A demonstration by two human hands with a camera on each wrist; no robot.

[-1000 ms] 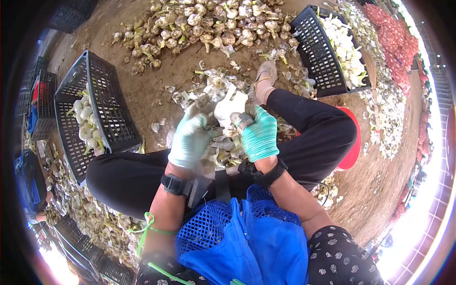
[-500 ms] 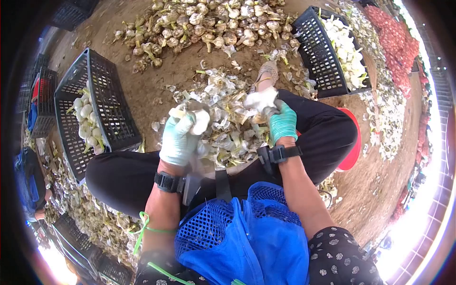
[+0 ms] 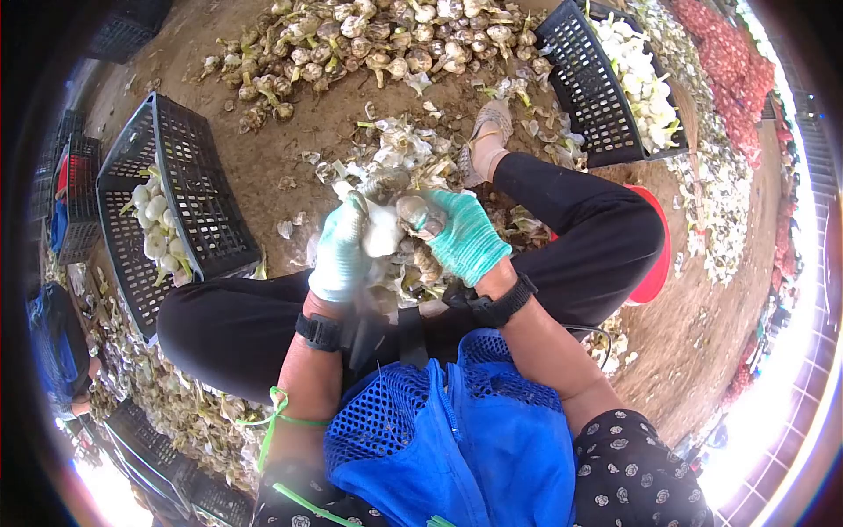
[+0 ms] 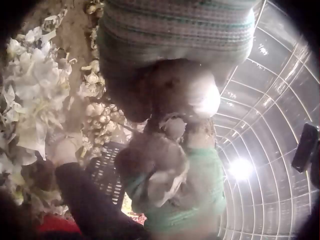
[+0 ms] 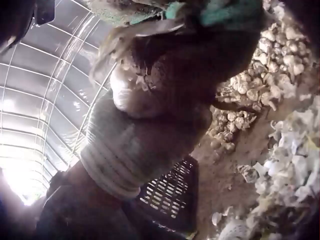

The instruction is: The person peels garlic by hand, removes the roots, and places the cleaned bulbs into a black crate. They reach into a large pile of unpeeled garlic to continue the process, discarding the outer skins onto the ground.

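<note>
Both hands wear knitted gloves with soiled fingers and meet in front of the lap. The left hand (image 3: 341, 250) grips a white garlic bulb (image 3: 383, 233). Its bare, shiny side shows as the bulb (image 5: 127, 92) in the right wrist view. The right hand (image 3: 457, 233) is curled close against the bulb, thumb toward it. A loose strip of garlic skin (image 4: 167, 185) hangs at the right hand's fingers in the left wrist view, and papery skin (image 5: 112, 47) appears there in the right wrist view too. The fingers hide part of the bulb.
Below the hands lies a heap of garlic skins (image 3: 413, 145). Unpeeled garlic bulbs (image 3: 351, 44) are piled ahead. White garlic fills a black crate (image 3: 597, 105) at right; another black crate (image 3: 206, 202) with garlic stands at left. A red bucket (image 3: 650, 255) is beside the right knee.
The hands were together, then moved apart, the left with a bulb and the right with a white papery mass. Now the right hand is back against the bulb in the left hand.
</note>
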